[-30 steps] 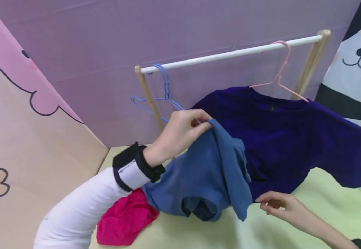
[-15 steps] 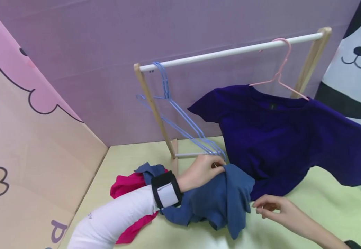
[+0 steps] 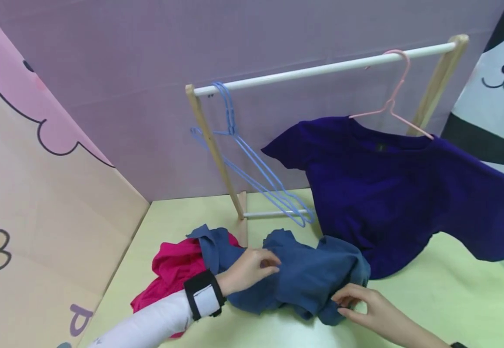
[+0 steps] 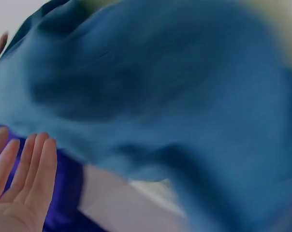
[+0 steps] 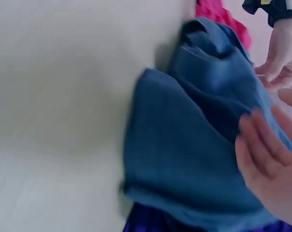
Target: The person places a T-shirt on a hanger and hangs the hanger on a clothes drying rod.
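A crumpled blue garment [image 3: 308,273] lies on the pale yellow table, its left end over a bright pink cloth [image 3: 178,266]. My left hand [image 3: 252,268] hovers over the middle of the blue garment with fingers loosely bent and nothing in them. In the left wrist view its fingers [image 4: 39,162] are nearly straight beside the blue fabric [image 4: 151,87]. Beside the garment's right end is my right hand [image 3: 367,307], thumb and fingers apart. The right wrist view has that hand [image 5: 271,164] relaxed over the cloth, gripping nothing.
Behind stands a wooden rack with a white rail [image 3: 321,70]. Blue hangers [image 3: 256,169] hang at its left end. A dark purple T-shirt [image 3: 378,188] hangs on a pink hanger [image 3: 392,101] at the right, its hem reaching down near the blue garment.
My left hand has lowered the blue garment onto the table and let it go, then drawn back left. The garment now lies flatter. My right hand has shifted slightly left and down.
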Motion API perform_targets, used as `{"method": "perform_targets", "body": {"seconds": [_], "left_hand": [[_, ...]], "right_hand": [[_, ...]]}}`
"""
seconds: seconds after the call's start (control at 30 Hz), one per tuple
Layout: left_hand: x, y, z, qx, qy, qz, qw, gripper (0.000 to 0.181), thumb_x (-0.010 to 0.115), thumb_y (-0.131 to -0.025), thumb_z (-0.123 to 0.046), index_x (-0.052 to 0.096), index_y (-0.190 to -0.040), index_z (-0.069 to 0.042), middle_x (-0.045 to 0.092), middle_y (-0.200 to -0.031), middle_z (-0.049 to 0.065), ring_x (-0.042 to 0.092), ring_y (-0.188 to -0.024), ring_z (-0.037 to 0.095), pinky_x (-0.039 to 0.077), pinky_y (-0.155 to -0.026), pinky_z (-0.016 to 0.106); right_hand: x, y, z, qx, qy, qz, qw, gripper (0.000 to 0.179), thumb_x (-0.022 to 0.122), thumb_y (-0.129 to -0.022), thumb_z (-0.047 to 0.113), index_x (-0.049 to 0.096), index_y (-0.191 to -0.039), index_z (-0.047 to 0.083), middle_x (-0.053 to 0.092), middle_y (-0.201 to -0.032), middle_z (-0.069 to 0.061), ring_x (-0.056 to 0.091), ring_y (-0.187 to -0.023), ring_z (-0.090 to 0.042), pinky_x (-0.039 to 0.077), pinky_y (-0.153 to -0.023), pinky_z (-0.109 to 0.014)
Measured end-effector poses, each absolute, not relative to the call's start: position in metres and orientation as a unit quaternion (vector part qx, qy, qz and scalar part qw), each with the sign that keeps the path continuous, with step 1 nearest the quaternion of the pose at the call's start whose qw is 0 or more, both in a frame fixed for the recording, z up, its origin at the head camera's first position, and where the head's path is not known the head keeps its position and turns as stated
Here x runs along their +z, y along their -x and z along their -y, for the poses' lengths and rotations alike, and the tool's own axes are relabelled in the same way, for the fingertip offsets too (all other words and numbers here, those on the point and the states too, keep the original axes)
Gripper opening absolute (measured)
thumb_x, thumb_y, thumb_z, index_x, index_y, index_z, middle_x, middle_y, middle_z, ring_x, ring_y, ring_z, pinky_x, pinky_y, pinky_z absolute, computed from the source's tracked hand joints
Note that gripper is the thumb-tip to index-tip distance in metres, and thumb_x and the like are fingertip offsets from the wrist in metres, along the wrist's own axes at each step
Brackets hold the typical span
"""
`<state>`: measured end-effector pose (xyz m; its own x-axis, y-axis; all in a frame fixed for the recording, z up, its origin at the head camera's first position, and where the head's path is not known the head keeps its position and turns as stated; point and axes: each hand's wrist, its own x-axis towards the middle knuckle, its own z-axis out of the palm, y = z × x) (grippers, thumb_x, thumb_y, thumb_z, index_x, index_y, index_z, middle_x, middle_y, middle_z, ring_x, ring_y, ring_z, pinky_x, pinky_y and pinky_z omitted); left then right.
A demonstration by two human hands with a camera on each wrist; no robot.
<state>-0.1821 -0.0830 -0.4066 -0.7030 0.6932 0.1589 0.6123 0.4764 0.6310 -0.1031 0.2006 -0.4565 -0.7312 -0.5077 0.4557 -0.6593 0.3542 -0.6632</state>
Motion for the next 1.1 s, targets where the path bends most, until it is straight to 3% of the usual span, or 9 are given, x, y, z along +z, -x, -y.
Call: {"method": "perform_targets", "body": {"seconds": [0.17, 0.3, 0.5, 0.73, 0.83, 0.97, 1.1], "left_hand": [[-0.438, 0.165, 0.112, 0.269, -0.394, -0.873, 0.101, 0.017, 0.068, -0.075, -0.017, 0.063, -0.090, -0.009, 0.061, -0.082, 0.000, 0.053, -0.074, 0.001, 0.047, -0.065, 0.016], [-0.455, 0.155, 0.125, 0.174, -0.424, -0.882, 0.108, 0.027, 0.071, -0.071, -0.024, 0.062, -0.092, -0.010, 0.056, -0.085, -0.002, 0.052, -0.077, 0.002, 0.044, -0.066, 0.013], [-0.473, 0.152, 0.133, 0.066, -0.461, -0.881, 0.076, 0.035, 0.072, -0.070, -0.026, 0.057, -0.096, -0.008, 0.051, -0.087, -0.002, 0.049, -0.077, 0.004, 0.045, -0.066, 0.015], [-0.486, 0.154, 0.131, 0.002, -0.478, -0.878, -0.007, 0.021, 0.064, -0.075, -0.006, 0.055, -0.094, -0.006, 0.054, -0.088, 0.004, 0.053, -0.079, 0.010, 0.048, -0.066, 0.017], [-0.486, 0.157, 0.130, -0.015, -0.465, -0.885, -0.018, 0.014, 0.061, -0.075, 0.000, 0.058, -0.089, -0.005, 0.056, -0.086, 0.005, 0.055, -0.079, 0.012, 0.049, -0.066, 0.018], [-0.481, 0.160, 0.136, 0.000, -0.448, -0.894, -0.009, 0.008, 0.062, -0.076, -0.003, 0.058, -0.083, -0.005, 0.056, -0.080, 0.004, 0.055, -0.076, 0.011, 0.049, -0.062, 0.019], [-0.466, 0.164, 0.144, 0.120, -0.417, -0.900, 0.037, 0.009, 0.063, -0.077, -0.006, 0.054, -0.079, -0.006, 0.053, -0.076, 0.000, 0.051, -0.071, 0.007, 0.047, -0.060, 0.021]], "right_hand": [[-0.476, 0.104, -0.184, 0.269, -0.356, 0.878, 0.172, 0.055, 0.075, -0.064, 0.018, 0.051, -0.113, 0.018, 0.053, -0.104, 0.001, 0.051, -0.089, -0.013, 0.049, -0.063, -0.037], [-0.492, 0.113, -0.178, 0.167, -0.373, 0.892, 0.191, 0.065, 0.078, -0.057, 0.027, 0.049, -0.115, 0.016, 0.050, -0.105, -0.003, 0.049, -0.090, -0.020, 0.046, -0.062, -0.040], [-0.509, 0.122, -0.169, 0.079, -0.394, 0.892, 0.207, 0.062, 0.079, -0.053, 0.031, 0.053, -0.105, 0.008, 0.054, -0.100, -0.011, 0.051, -0.090, -0.032, 0.049, -0.062, -0.048], [-0.517, 0.131, -0.158, 0.085, -0.353, 0.894, 0.264, 0.034, 0.075, -0.056, 0.019, 0.054, -0.081, 0.011, 0.051, -0.078, -0.003, 0.051, -0.070, -0.023, 0.048, -0.051, -0.039], [-0.512, 0.133, -0.163, 0.142, -0.342, 0.905, 0.209, 0.026, 0.072, -0.059, 0.010, 0.051, -0.074, 0.013, 0.046, -0.069, 0.004, 0.047, -0.061, -0.015, 0.043, -0.047, -0.032], [-0.494, 0.132, -0.178, 0.271, -0.322, 0.904, 0.075, 0.019, 0.064, -0.069, 0.003, 0.053, -0.078, 0.016, 0.052, -0.072, 0.009, 0.048, -0.064, -0.005, 0.045, -0.050, -0.029], [-0.473, 0.128, -0.193, 0.363, -0.317, 0.875, 0.037, 0.017, 0.063, -0.075, 0.005, 0.058, -0.085, 0.017, 0.062, -0.080, 0.004, 0.054, -0.074, -0.005, 0.051, -0.056, -0.032]]}}
